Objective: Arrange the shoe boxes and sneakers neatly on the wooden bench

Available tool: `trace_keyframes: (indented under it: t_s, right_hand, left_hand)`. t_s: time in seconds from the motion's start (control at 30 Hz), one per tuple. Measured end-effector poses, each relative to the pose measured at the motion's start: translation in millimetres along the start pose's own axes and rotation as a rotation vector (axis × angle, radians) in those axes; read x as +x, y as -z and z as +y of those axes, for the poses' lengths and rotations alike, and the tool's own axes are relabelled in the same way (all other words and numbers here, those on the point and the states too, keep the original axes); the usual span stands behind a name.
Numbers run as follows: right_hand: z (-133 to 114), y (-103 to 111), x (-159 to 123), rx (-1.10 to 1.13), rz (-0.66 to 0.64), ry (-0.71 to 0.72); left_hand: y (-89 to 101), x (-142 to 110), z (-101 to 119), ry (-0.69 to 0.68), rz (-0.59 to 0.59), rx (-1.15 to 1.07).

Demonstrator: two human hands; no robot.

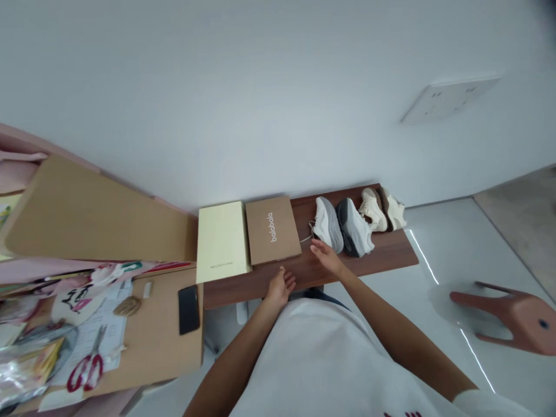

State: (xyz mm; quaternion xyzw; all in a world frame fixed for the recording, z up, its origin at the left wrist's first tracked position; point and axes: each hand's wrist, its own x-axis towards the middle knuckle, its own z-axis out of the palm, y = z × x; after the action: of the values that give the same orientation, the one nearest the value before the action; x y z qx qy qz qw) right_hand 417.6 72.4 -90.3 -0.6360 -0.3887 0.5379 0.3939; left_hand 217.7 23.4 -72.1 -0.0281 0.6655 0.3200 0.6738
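My left hand (281,286) hovers over the front edge of a low dark wooden shelf (382,255), fingers loosely curled and holding nothing. My right hand (325,255) reaches over the shelf with fingers stretched out, just short of a white and grey sneaker (328,223). Its dark-soled partner (354,227) lies beside it. A brown box (272,229) marked "balabala" sits left of the sneakers, close to both hands. A pale yellow box (221,242) lies left of the brown one.
A cream and brown pair of shoes (382,209) rests at the shelf's right end. At left, a desk (156,341) carries a black phone (188,309), red scissors (87,366), twine and papers. A reddish stool (516,315) stands on the glossy floor at right.
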Motion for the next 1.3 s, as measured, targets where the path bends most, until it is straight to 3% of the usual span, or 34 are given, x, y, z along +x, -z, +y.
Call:
trace_keyframes:
  t_s: [0.2,0.37,0.53,0.63,0.77,0.93,1.13,1.3]
  right_hand:
    - [-6,80,1,-0.078,0.148,0.043]
    - [0,145,8,-0.274,0.285,0.047]
    - [15,188,18,-0.435,0.401,0.002]
    - [25,205,25,-0.499,0.273,-0.054]
    - [36,220,32,-0.524,-0.008,-0.082]
    - [39,228,38,-0.555,-0.158,-0.028]
    - [23,212,34,-0.669,-0.121,0.078]
    - [-2,185,24,-0.920,-0.069,0.199]
  left_hand:
    - [-69.2,2,-4,-0.094,-0.171,0.127]
    - [-123.5,18,-10,-0.268,-0.151,0.305]
    - [-154.3,35,-17,-0.522,-0.068,0.611]
    - [-160.7,43,-20,-0.562,-0.057,0.866]
    - [-157.3,53,-20,-0.594,-0.094,1.123]
    - [-149.3,61,-16,-0.634,-0.160,1.178]
    - [-143.0,50,-14,-0.785,-0.153,1.147]
    - [-141.5,30,-9,-0.908,-0.044,1.257]
